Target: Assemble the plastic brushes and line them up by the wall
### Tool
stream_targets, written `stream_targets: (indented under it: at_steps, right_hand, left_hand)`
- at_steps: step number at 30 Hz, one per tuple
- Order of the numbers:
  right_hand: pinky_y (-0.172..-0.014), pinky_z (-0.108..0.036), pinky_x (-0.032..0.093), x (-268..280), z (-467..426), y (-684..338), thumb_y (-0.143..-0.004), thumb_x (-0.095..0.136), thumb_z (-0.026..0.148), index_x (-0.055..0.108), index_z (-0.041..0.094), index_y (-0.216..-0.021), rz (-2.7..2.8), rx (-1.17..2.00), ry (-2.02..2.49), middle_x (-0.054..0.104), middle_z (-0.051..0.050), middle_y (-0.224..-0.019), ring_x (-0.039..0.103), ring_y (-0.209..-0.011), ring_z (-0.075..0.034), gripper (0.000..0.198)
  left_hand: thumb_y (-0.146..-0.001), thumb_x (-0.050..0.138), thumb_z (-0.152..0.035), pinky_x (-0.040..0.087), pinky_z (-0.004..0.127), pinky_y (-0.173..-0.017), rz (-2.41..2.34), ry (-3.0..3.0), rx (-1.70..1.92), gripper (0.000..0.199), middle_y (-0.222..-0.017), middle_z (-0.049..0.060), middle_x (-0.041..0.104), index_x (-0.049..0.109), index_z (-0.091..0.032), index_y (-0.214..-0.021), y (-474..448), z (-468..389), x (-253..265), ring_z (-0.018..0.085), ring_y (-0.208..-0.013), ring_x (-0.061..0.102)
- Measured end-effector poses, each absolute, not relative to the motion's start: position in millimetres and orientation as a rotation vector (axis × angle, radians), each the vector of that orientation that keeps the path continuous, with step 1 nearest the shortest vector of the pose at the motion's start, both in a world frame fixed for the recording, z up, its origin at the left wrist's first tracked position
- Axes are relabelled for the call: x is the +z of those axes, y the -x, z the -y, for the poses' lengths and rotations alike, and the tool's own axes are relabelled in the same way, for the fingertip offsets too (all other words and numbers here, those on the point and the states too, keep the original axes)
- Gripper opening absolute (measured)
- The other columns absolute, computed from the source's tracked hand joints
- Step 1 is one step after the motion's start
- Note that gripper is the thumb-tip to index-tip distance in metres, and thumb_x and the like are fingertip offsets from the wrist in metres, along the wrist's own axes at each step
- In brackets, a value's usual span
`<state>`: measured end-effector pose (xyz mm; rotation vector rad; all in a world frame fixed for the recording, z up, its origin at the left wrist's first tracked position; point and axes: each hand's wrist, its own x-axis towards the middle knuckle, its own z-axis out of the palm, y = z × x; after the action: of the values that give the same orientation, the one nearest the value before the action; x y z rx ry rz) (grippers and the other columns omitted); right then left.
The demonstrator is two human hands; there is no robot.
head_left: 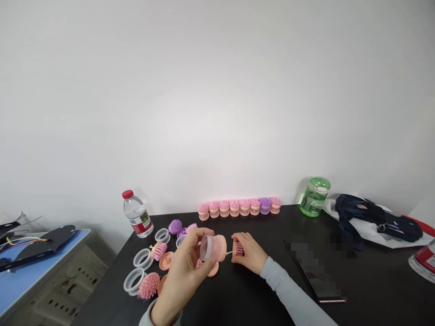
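My left hand (183, 269) is closed around a clear silicone ring (205, 247) joined to a peach cup (220, 247), held sideways above the table. My right hand (250, 254) pinches a pink bristled brush head (239, 249). Its thin white stem (229, 253) points left at the cup's face; whether the tip touches cannot be made out. Left of my left hand lie loose parts: clear rings (143, 259), peach discs (166, 261), a pink brush head (148, 285) and a purple brush head (175, 226). My left hand hides some of them.
Several assembled scalp brushes (234, 208) line the wall, one of them purple. A water bottle (137, 215) stands at the back left, a green container (315, 197) at the back right. A dark strapped item (377, 219) and a flat dark device (316, 276) lie to the right.
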<state>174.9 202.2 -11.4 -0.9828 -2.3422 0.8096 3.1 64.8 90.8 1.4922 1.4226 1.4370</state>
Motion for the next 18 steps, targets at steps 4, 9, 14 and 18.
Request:
stream_targets:
  at_steps: [4, 9, 14, 18]
  right_hand:
    - [-0.101, -0.041, 0.045, 12.3, -197.2, -182.7, -0.071, 0.08, 0.023, 0.06, 0.02, -0.121, 2.244, 0.845, 0.845, 0.061, -0.01, -0.124, 0.055, -0.117, -0.028, 0.054]
    - [-0.087, -0.033, 0.05, 54.1, -170.7, -192.6, -0.091, 0.056, 0.058, 0.064, 0.022, -0.118, 2.17, 1.001, 0.459, 0.068, -0.007, -0.11, 0.063, -0.101, -0.022, 0.046]
    - [-0.07, -0.027, 0.046, 73.6, -151.1, -193.7, -0.093, 0.045, 0.065, 0.067, 0.019, -0.101, 2.104, 1.101, 0.361, 0.069, -0.004, -0.091, 0.061, -0.079, -0.017, 0.051]
    - [-0.073, -0.027, 0.045, 75.4, -150.1, -195.3, -0.093, 0.051, 0.06, 0.066, 0.019, -0.094, 2.11, 1.056, 0.388, 0.067, -0.002, -0.087, 0.06, -0.079, -0.017, 0.044]
  left_hand:
    - [-0.081, 0.066, -0.023, 0.053, 0.034, -0.08, -1.418, -1.549, 1.451, 0.028, -0.106, 0.007, 0.061, 0.059, -0.024, -0.108, -8.1, -66.1, 86.5, 0.024, -0.099, 0.062]
    - [-0.077, 0.072, -0.019, 0.053, 0.034, -0.085, -1.3, -1.55, 1.423, 0.035, -0.111, 0.005, 0.059, 0.059, -0.026, -0.109, -13.5, -64.0, 84.3, 0.024, -0.102, 0.062]
    - [-0.074, 0.077, -0.017, 0.054, 0.032, -0.086, -1.265, -1.514, 1.46, 0.038, -0.113, 0.004, 0.06, 0.062, -0.027, -0.108, -15.7, -62.1, 86.2, 0.024, -0.103, 0.064]
    - [-0.072, 0.078, -0.014, 0.054, 0.034, -0.09, -1.359, -1.583, 1.423, 0.043, -0.116, 0.003, 0.063, 0.063, -0.028, -0.11, -13.8, -60.9, 83.1, 0.026, -0.108, 0.064]
